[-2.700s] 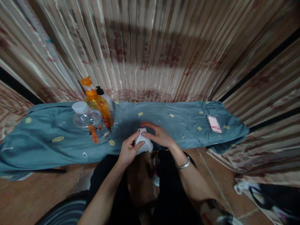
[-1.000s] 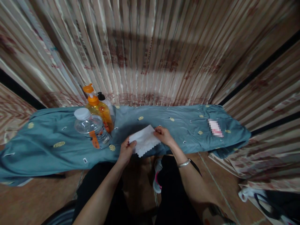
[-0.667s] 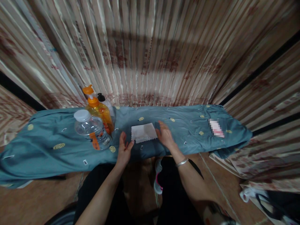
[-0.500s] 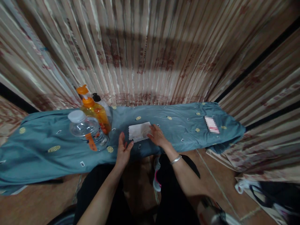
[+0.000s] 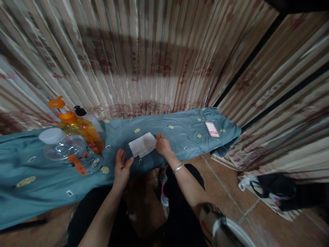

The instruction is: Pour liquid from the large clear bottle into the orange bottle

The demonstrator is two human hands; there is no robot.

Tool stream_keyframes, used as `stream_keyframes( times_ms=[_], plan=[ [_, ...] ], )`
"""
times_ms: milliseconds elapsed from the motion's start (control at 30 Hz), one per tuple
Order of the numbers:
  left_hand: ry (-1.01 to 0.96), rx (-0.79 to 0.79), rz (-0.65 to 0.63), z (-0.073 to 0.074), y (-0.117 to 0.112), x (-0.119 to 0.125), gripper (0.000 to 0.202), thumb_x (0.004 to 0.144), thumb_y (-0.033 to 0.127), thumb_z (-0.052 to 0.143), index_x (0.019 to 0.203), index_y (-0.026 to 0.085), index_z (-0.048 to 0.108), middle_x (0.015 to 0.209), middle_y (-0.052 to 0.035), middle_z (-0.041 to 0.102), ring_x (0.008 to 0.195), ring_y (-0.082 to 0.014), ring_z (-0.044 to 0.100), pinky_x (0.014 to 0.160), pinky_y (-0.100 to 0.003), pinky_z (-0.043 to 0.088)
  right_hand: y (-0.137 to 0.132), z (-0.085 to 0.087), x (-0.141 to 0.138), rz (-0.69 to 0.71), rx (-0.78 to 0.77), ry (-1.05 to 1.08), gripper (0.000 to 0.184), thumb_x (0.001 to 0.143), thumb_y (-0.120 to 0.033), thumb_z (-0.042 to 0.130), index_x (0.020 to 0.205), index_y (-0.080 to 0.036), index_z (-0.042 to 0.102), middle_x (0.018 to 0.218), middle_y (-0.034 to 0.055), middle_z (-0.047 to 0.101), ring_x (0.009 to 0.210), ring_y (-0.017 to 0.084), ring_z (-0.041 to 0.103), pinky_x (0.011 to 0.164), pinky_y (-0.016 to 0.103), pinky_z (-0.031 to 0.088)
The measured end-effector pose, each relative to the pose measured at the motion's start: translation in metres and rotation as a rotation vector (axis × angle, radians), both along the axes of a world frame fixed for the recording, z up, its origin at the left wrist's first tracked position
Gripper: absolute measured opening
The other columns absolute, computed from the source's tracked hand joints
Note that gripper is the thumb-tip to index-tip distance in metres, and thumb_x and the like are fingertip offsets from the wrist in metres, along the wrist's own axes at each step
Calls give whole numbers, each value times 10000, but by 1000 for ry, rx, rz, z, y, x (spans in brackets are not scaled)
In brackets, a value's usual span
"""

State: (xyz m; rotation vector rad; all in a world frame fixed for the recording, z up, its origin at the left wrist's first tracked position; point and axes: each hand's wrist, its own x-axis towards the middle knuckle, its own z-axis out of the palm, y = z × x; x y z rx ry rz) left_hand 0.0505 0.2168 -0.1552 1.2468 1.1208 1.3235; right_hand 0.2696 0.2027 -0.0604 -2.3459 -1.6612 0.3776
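A white cloth [image 5: 142, 144] lies on the worktop [image 5: 177, 145] between the right hand [image 5: 163, 145], fingers close together at the cloth's right edge, and the left hand [image 5: 121, 170], fingers spread wide, thumb by the near left corner. Whether the right fingers pinch it, I cannot tell.

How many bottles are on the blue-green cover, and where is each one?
3, all left of the left hand: the white-capped clear bottle nearest, the orange pump bottle behind it, and the black-topped bottle at the back, partly hidden. Another could hide behind.
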Motion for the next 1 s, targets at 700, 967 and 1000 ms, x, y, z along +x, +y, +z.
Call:
stream_keyframes(
  times_ms=[700, 967, 1000],
  plan=[
    [109, 305, 300, 91, -55, -98, 1036, 804, 551, 961, 1687, 335, 464, 1845, -173, 372, 1726, -394, 338, 1337, -534, 365, -13, 21, -14, 231, 249, 278, 271, 1051, -200, 602, 1128, -222, 861, 1050, 110, 900, 982, 281, 851, 889, 341, 589],
    [44, 145, 524, 83, 19, -111, 1281, 744, 486, 998, 1756, 369, 221, 1902, -202, 230, 1776, -426, 174, 1361, -723, 204, -15, 33, -12, 200, 424, 663, 438, 962, -592, 632, 718, -248, 749, 588, -1, 669, 546, 172, 563, 593, 278, 416],
    [41, 146, 528, 85, 29, -107, 1322, 727, 463, 1008, 1764, 342, 198, 1901, -218, 218, 1781, -425, 147, 1366, -714, 202, -19, 30, -17, 212, 413, 701, 463, 947, -630, 628, 716, -246, 746, 600, 4, 678, 550, 169, 565, 596, 278, 421]
  ],
)
